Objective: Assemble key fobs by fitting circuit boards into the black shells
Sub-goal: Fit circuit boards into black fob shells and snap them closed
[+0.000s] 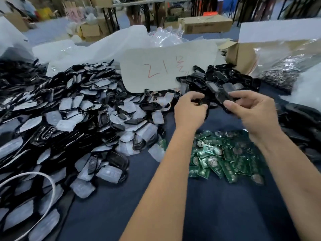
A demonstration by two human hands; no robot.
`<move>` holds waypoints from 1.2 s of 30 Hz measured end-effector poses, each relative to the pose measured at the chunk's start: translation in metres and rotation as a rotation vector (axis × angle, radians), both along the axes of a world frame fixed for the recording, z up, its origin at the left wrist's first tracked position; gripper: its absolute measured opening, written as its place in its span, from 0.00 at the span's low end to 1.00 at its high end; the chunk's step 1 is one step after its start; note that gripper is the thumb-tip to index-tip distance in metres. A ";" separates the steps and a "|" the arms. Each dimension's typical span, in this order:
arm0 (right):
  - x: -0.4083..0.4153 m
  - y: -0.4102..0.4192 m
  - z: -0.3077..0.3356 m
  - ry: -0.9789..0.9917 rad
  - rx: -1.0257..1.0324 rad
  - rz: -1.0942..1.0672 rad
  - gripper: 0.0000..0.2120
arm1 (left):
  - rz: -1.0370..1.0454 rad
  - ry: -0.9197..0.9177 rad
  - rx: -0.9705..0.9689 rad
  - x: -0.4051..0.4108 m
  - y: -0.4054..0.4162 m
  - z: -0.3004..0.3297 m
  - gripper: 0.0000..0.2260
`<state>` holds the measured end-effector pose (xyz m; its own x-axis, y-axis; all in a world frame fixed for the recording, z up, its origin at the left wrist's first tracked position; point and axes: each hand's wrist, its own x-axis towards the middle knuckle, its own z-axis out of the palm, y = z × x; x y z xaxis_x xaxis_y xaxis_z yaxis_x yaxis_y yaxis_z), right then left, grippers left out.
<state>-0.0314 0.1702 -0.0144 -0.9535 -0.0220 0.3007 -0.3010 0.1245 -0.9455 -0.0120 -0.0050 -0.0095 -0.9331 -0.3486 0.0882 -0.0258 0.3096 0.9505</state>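
Observation:
My left hand [189, 110] pinches a small dark part [201, 101], blurred, between thumb and fingertips. My right hand [251, 110] grips a black shell [224, 96] that points up and left toward the left hand. Both hands hover above the dark blue table, just in front of a heap of empty black shells [217, 79]. A pile of green circuit boards [224, 153] lies under my forearms. A large heap of black fobs with white pads [73, 119] fills the left side.
A white card marked in red [166, 66] leans behind the piles. At the right stand a cardboard box [243, 56] and a plastic bag of small metal parts [281, 73]. A white cable [48, 181] loops at lower left. Bare blue cloth [208, 214] lies near me.

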 end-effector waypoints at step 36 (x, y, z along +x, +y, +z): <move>0.010 -0.012 -0.005 -0.220 -0.536 0.190 0.19 | -0.359 0.014 0.343 0.002 -0.007 -0.001 0.05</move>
<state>-0.0216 0.1577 -0.0196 -0.9888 -0.0975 0.1130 -0.0617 -0.4227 -0.9042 -0.0101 -0.0123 -0.0106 -0.9991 -0.0166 0.0380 0.0385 -0.0344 0.9987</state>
